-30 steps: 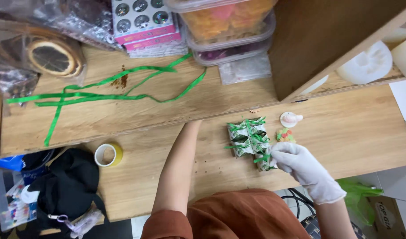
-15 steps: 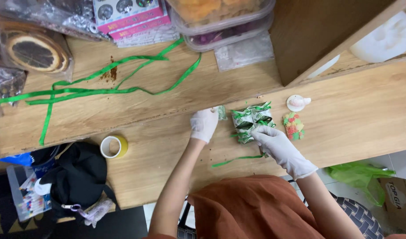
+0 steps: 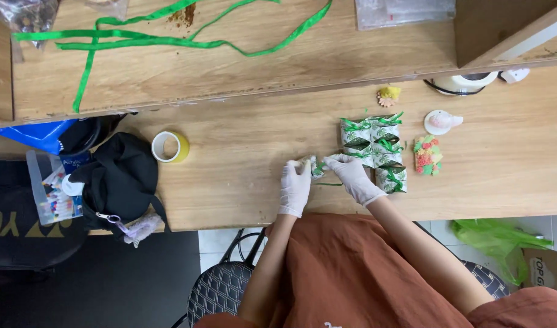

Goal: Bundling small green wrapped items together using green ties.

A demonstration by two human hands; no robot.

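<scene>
My two gloved hands pinch one small green-and-white packet over a wooden bench.

My left hand (image 3: 295, 185) and right hand (image 3: 351, 173) both grasp the small packet (image 3: 315, 167) between them, fingertips closed on its ends; a cluster of matching ribbon-tied packets (image 3: 375, 146) lies just beside my right hand; a yellow tape roll (image 3: 170, 146) sits well apart, left.

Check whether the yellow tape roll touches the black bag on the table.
Apart. The head view shows bare wood between the yellow tape roll and the black bag.
</scene>
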